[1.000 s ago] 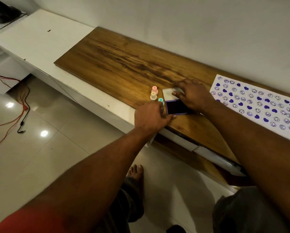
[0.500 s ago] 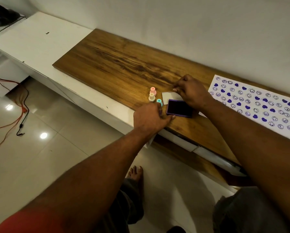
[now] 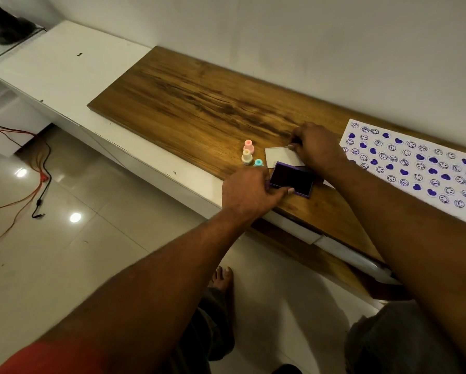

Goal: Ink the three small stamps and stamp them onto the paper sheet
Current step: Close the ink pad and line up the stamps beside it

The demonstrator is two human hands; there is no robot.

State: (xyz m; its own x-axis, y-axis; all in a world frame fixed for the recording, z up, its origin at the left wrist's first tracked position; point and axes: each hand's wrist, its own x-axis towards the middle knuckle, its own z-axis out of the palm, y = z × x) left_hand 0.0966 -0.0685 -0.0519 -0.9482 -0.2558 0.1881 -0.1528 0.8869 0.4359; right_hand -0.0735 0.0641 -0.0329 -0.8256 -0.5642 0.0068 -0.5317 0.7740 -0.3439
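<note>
The three small stamps (image 3: 247, 156) stand untouched just left of the ink pad (image 3: 291, 179), which is now uncovered. The right hand (image 3: 318, 147), pinching the lid (image 3: 279, 157), has laid it on the far side, and the left hand (image 3: 249, 193) grips the pad's near corner. Inking can begin, I judge.

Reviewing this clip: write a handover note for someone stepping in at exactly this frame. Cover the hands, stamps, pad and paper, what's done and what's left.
Left hand: grips the open ink pad at its left and near edges, on the wooden board.
Right hand: pinches the white lid, which sits just behind the pad.
Pink stamp, cream stamp and teal stamp stand upright left of the lid, none in hand.
Paper sheet: lies to the right and already carries many purple hearts and smileys.
Done: pad uncovered.
Left: release the lid, ink each stamp, press it onto the sheet.
</note>
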